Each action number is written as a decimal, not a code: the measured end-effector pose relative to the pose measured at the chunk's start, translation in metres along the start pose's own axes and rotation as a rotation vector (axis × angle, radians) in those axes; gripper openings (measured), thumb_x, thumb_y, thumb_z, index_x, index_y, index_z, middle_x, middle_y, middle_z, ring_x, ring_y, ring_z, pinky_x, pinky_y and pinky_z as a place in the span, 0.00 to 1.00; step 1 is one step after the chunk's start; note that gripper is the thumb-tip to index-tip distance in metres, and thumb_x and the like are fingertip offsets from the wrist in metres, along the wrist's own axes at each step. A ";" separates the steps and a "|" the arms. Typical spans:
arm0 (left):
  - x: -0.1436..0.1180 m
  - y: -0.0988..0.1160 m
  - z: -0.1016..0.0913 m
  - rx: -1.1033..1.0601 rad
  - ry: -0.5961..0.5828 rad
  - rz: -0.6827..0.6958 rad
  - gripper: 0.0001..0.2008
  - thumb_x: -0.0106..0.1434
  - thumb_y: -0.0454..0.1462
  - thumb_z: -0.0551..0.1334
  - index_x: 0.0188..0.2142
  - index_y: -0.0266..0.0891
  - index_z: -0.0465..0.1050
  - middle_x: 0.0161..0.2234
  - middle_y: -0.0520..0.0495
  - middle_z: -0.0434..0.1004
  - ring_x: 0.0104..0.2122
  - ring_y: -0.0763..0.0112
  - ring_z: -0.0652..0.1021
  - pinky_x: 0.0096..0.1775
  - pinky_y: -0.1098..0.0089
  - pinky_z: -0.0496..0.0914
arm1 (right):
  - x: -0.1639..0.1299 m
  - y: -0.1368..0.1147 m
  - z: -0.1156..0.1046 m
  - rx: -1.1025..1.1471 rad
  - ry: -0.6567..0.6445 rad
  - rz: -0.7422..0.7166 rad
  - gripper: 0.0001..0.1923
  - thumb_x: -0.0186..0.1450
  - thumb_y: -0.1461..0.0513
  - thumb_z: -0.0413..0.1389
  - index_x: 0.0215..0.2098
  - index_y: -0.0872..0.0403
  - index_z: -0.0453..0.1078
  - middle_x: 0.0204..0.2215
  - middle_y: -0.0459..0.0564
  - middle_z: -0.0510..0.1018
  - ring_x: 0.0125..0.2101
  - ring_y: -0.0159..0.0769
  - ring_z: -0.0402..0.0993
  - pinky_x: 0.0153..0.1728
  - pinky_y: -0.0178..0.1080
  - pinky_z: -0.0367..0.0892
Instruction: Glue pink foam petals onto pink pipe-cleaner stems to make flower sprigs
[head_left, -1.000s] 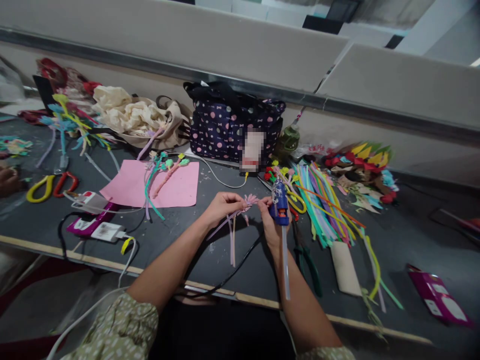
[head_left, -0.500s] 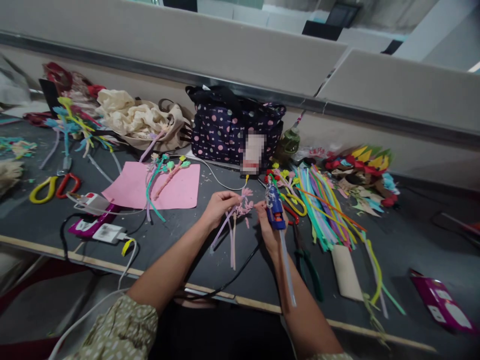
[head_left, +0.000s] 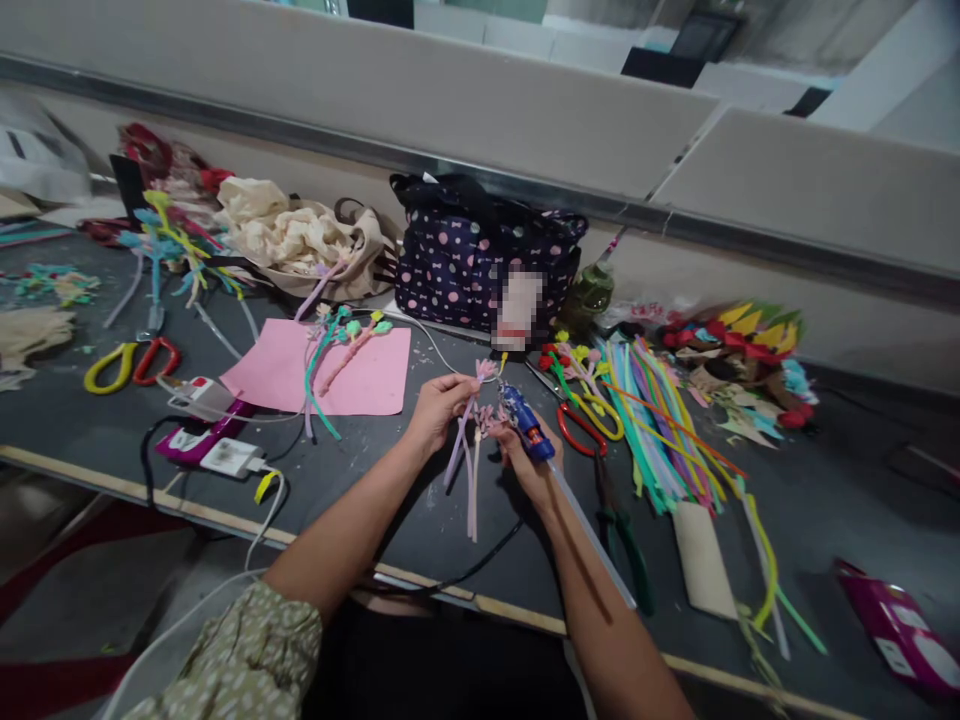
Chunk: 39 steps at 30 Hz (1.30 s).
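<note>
Near the middle of the tabletop's [head_left: 90,440] front edge, our left hand [head_left: 435,408] pinches the pink flower stems [head_left: 471,440] and our right hand's [head_left: 525,462] fingers grip the blue glue gun [head_left: 525,425]. We judge the nozzle should just touch the joint, stems held steady. We count one bag [head_left: 480,260], one pink sheet [head_left: 330,368], one glue gun.

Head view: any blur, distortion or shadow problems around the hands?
Head view: wide-angle bend curves the table edge; corners soft. Left hand and right hand with the blue glue gun are fairly sharp; soft arm shadows; a tag on the dotted bag is pixelated.
</note>
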<state>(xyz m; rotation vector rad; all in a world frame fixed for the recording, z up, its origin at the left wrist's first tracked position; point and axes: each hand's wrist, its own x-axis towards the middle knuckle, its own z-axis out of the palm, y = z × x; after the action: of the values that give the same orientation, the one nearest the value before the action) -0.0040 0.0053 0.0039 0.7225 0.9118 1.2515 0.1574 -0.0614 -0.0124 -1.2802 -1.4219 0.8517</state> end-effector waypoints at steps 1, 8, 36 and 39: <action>0.000 0.000 0.000 -0.003 0.002 0.002 0.15 0.42 0.40 0.74 0.26 0.33 0.77 0.22 0.52 0.72 0.19 0.80 0.68 0.23 0.76 0.67 | 0.000 -0.001 0.000 -0.008 -0.015 0.001 0.15 0.61 0.50 0.60 0.38 0.53 0.73 0.19 0.40 0.72 0.17 0.29 0.68 0.22 0.33 0.67; 0.000 0.000 0.000 0.011 -0.009 0.017 0.15 0.42 0.41 0.74 0.27 0.34 0.78 0.23 0.51 0.73 0.20 0.79 0.69 0.24 0.74 0.69 | 0.001 -0.001 0.000 -0.067 -0.035 -0.028 0.15 0.62 0.51 0.59 0.39 0.52 0.73 0.22 0.43 0.76 0.18 0.29 0.68 0.22 0.32 0.67; 0.001 -0.005 -0.002 0.068 -0.053 0.053 0.14 0.46 0.42 0.74 0.28 0.35 0.80 0.25 0.49 0.75 0.22 0.78 0.70 0.26 0.74 0.66 | 0.000 0.005 0.007 -0.041 0.051 0.013 0.21 0.59 0.46 0.59 0.40 0.54 0.74 0.19 0.42 0.74 0.15 0.28 0.66 0.18 0.31 0.65; 0.000 -0.004 -0.002 0.082 -0.047 0.056 0.14 0.45 0.42 0.74 0.28 0.35 0.80 0.25 0.50 0.75 0.21 0.78 0.69 0.27 0.73 0.66 | -0.001 0.003 0.008 -0.036 0.064 0.019 0.21 0.60 0.46 0.59 0.40 0.54 0.74 0.18 0.42 0.73 0.14 0.27 0.64 0.17 0.30 0.64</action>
<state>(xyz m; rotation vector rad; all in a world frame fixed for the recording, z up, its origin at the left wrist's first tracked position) -0.0034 0.0044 -0.0005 0.8442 0.9133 1.2473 0.1500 -0.0604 -0.0172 -1.3381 -1.3816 0.7940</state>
